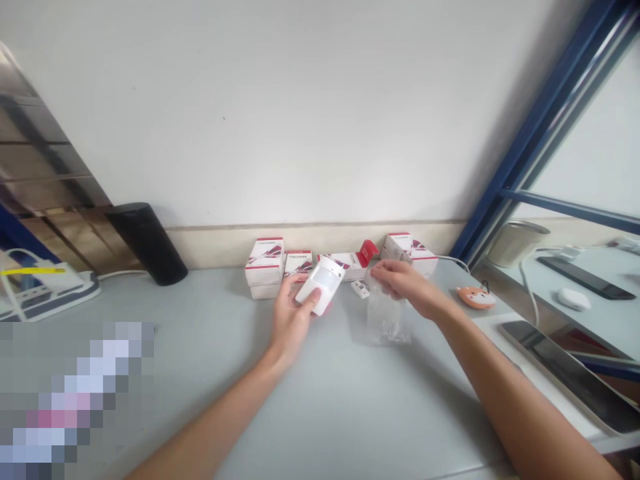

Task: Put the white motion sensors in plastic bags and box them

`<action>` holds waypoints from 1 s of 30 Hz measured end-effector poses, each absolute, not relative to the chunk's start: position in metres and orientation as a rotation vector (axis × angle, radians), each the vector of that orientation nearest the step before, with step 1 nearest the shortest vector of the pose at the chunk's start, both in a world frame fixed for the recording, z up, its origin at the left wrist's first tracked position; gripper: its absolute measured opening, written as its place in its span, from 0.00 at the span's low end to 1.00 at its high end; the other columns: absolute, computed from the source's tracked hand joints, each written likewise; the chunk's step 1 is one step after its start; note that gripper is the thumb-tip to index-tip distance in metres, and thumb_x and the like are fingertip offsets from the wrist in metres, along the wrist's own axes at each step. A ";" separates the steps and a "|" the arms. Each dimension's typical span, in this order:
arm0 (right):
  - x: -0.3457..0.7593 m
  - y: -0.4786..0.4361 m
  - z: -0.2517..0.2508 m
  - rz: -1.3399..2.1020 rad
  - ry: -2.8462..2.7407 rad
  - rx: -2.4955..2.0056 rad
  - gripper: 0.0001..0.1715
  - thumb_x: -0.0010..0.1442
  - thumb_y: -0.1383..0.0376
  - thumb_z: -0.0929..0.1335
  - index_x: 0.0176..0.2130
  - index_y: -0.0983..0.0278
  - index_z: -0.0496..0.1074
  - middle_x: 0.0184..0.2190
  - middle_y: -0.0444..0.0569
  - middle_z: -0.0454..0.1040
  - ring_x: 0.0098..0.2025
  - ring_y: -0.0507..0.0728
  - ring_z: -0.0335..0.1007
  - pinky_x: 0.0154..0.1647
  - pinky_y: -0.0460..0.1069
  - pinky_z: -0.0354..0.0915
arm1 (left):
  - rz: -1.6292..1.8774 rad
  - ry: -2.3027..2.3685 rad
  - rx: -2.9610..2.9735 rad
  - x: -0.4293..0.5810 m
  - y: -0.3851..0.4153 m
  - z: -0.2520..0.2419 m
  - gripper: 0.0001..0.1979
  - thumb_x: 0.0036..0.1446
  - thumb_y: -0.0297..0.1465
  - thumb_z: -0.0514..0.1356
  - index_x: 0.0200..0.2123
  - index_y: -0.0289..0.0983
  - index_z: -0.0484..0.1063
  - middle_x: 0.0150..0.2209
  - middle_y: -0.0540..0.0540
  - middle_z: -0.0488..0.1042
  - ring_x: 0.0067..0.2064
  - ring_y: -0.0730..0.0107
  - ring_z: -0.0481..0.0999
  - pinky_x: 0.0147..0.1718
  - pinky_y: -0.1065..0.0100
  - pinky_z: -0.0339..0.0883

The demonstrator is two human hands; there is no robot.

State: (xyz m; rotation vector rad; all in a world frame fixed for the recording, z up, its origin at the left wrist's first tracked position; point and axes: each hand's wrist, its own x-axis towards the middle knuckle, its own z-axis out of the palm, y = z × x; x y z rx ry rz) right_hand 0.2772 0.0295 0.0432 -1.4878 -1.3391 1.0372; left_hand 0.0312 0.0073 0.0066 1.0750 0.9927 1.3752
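So the desk [350, 413] is a big smooth pale grey slab, kinda matte, running up to a plain white wall. Off to the right there's a flat dark glossy tablet [565, 373] lying near the edge, and back left a black cylinder [147, 243] with a soft fabric-looking skin stands against the wall. Along that wall sits a row of little cardboard boxes [265, 263], white with red stripes, some stacked, one with its red flap up. The person's left hand [293, 320] is out in front of the boxes, its grip closed round a white sensor [320, 285]: smooth hard plastic, rounded rectangle, with a curved frosted window on its upper face. It sits tilted in the fingers, thumb pressed on the lower front, lifted just off the desk. The right hand [407, 283] is just beside it, fingertips pinched shut on the top edge of a clear plastic bag [386, 319], thin and crinkly, which hangs down with its bottom resting on the desk. Between the two hands a small white part [359, 289] lies on the desk, touching neither. Further right sits a tiny orange fox-shaped thing [476, 297], rounded and glossy.
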 end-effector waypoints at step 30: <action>0.236 0.023 0.026 0.668 -1.790 -1.333 0.20 0.73 0.52 0.62 0.46 0.59 0.78 0.41 0.48 0.82 0.41 0.59 0.75 0.45 0.53 0.66 | 1.345 0.872 1.057 0.032 0.004 0.008 0.27 0.54 0.40 0.73 0.52 0.43 0.66 0.48 0.42 0.80 0.34 0.56 0.86 0.36 0.54 0.81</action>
